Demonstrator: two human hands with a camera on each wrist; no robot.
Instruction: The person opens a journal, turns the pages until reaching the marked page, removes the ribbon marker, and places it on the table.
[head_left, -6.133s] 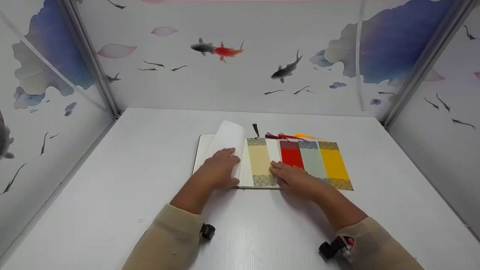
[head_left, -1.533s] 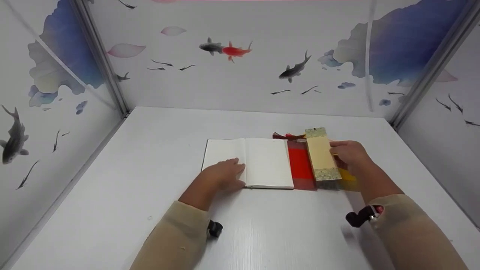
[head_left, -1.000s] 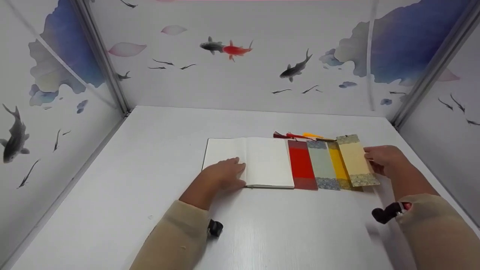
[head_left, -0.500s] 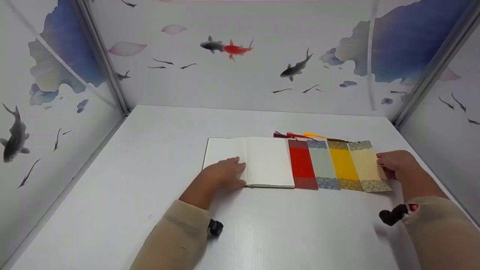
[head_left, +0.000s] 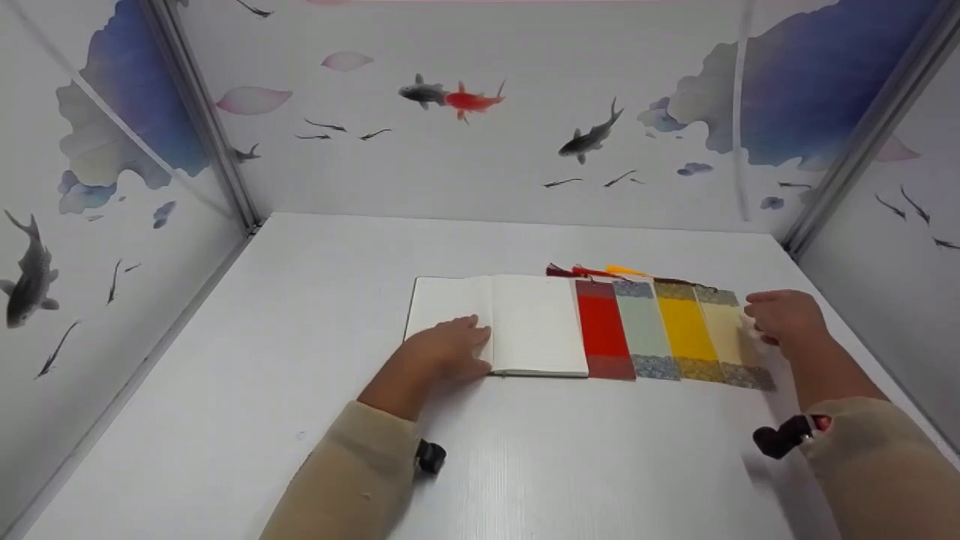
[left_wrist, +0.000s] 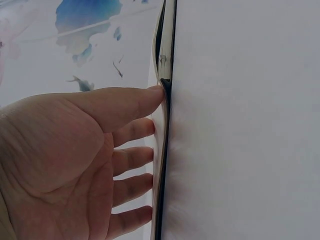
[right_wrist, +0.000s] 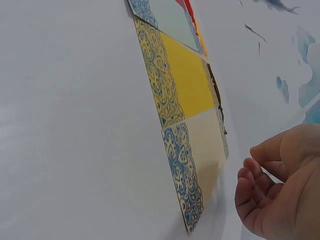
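Note:
My left hand [head_left: 448,349] rests on the left page of an open notebook [head_left: 538,326] with blank pages. The left wrist view shows its fairly straight fingers touching the page and the thumb at the notebook's lower edge [left_wrist: 167,82]. A cream bookmark [head_left: 726,334] with patterned ends lies at the right end of a row. My right hand [head_left: 787,321] hovers just beyond its right edge, fingers loosely bent and holding nothing. In the right wrist view the hand [right_wrist: 285,185] is apart from the cream bookmark [right_wrist: 205,155].
Left of the cream bookmark lie a yellow bookmark [head_left: 686,330], a pale green one [head_left: 645,322] and a red one [head_left: 604,322] beside the notebook. Their tassels [head_left: 589,271] stretch along the top. Printed walls enclose the white table [head_left: 555,450].
Earlier the cream bookmark lay on the notebook page. My right hand carried it over the others, laid it right of the yellow one and let go. My left hand stayed on the notebook.

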